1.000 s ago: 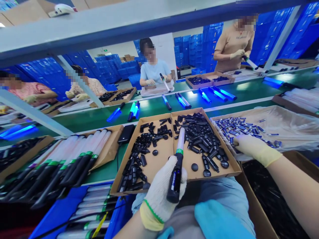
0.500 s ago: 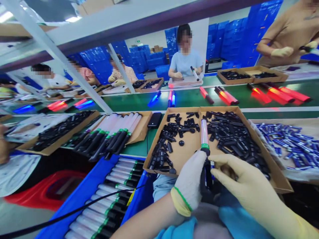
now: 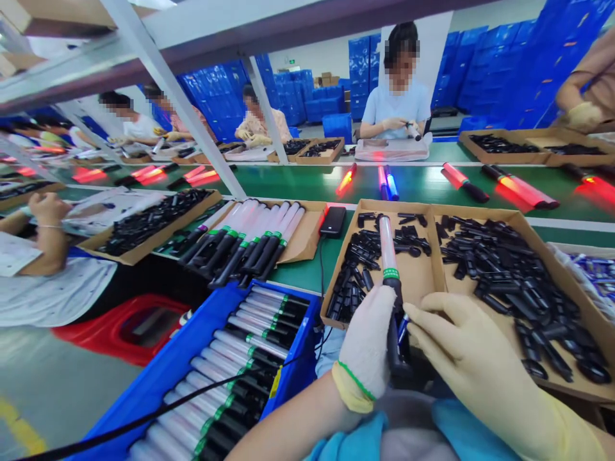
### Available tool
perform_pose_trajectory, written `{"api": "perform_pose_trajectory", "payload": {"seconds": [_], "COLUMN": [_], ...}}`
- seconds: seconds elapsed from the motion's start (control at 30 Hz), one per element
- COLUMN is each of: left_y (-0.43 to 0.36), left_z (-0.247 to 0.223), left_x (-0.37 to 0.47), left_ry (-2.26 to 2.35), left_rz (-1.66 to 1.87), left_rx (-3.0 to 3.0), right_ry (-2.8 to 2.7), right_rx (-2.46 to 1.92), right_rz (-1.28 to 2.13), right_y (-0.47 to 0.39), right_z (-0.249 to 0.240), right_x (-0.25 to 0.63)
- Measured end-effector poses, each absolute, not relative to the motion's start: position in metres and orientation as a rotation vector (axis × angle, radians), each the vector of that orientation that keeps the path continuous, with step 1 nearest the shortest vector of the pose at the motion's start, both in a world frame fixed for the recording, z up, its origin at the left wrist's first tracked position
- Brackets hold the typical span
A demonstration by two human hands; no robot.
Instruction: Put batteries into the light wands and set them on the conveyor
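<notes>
My left hand (image 3: 369, 342), in a white knit glove with a green-edged cuff, wraps round the black handle of a light stick (image 3: 388, 246). The stick's pale tube and green band point away from me. Its handle shows an opening along the side facing right. My right hand (image 3: 461, 346), in a pale yellow glove, pinches a small blue battery (image 3: 402, 328) between thumb and fingers. That battery lies slantwise at the handle's opening; how deep it sits I cannot tell. Beyond both hands stands a cardboard tray (image 3: 438, 253) of black plastic parts.
At my left, a blue crate (image 3: 158, 378) holds rows of light sticks, with a black cable (image 3: 192, 394) crossing it. More sticks (image 3: 254, 237) lie beside a black power bank (image 3: 333, 221). Lit sticks lie on the green conveyor (image 3: 298, 182). Blue batteries (image 3: 593, 272) lie far right. Co-workers sit opposite.
The view has swung right and the scene shifted. The battery in my right hand has tilted at the handle. A co-worker opposite has brought both hands together on a stick.
</notes>
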State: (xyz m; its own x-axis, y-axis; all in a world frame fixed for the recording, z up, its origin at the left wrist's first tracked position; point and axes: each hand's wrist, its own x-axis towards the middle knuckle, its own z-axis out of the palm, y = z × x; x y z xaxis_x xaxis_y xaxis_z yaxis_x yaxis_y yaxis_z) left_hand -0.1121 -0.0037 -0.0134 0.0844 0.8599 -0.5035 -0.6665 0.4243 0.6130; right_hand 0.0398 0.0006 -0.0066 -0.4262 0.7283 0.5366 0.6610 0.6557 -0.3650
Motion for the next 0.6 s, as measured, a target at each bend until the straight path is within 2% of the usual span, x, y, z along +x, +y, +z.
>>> {"api": "perform_pose_trajectory", "payload": {"seconds": [0.1, 0.27, 0.37, 0.43, 0.6], "left_y": [-0.004, -0.005, -0.013, -0.02, -0.024], "left_z": [-0.013, -0.012, -0.017, -0.024, -0.035], "left_x": [-0.123, -0.139, -0.15, -0.158, -0.169], "left_ry": [0.953, 0.988, 1.017, 1.015, 1.005], "left_rz": [1.237, 1.357, 1.455, 1.483, 1.457], "left_rx": [0.251, 0.246, 0.342, 0.353, 0.196], "right_ry": [-2.209, -2.022, -1.937, -1.998, -2.325], "right_rx": [-1.013, -1.097, -1.101, -1.068, -0.849], "right_rz": [0.258, 1.071, 1.364, 1.258, 0.228], "right_y": [0.003, 0.008, 0.01, 0.008, -0.007], "right_z": [-0.004, 0.009, 0.012, 0.008, -0.003], "right_x": [0.027, 0.012, 0.002, -0.005, -0.02]}}
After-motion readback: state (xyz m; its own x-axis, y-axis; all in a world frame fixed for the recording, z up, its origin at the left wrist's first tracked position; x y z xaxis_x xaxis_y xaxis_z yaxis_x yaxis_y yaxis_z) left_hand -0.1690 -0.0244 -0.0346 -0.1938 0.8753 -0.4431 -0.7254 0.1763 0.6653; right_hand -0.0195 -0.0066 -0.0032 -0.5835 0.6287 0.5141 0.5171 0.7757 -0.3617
